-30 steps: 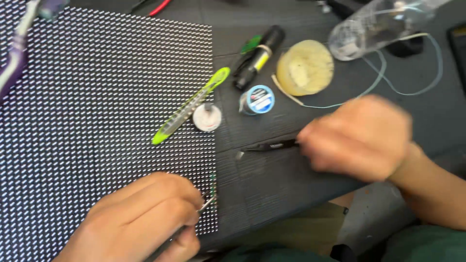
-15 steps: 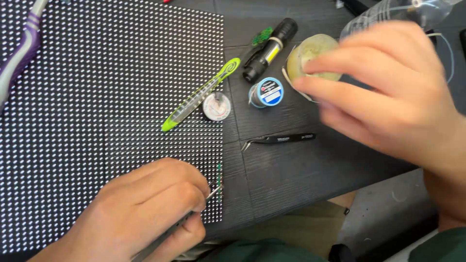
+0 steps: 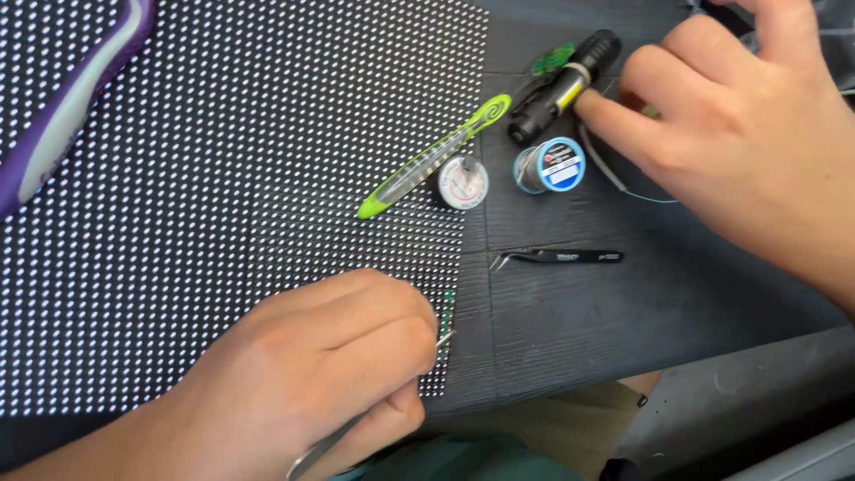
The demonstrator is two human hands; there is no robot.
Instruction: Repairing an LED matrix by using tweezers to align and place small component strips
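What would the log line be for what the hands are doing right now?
left hand: grips metal tweezers at dotted LED panel edge | right hand: fingertip touching black flashlight | black tweezers: lying untouched

Dotted black LED panel [image 3: 223,178]; blue-white round label [image 3: 561,164] on spool.

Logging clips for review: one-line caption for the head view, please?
Left hand holds a thin metal tool at the dotted panel edge; right hand touches a black flashlight.

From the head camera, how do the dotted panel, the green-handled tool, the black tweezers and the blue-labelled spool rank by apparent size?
Largest to smallest:
1. dotted panel
2. green-handled tool
3. black tweezers, clearly shorter than the tool
4. blue-labelled spool
All lie flat at similar distance.
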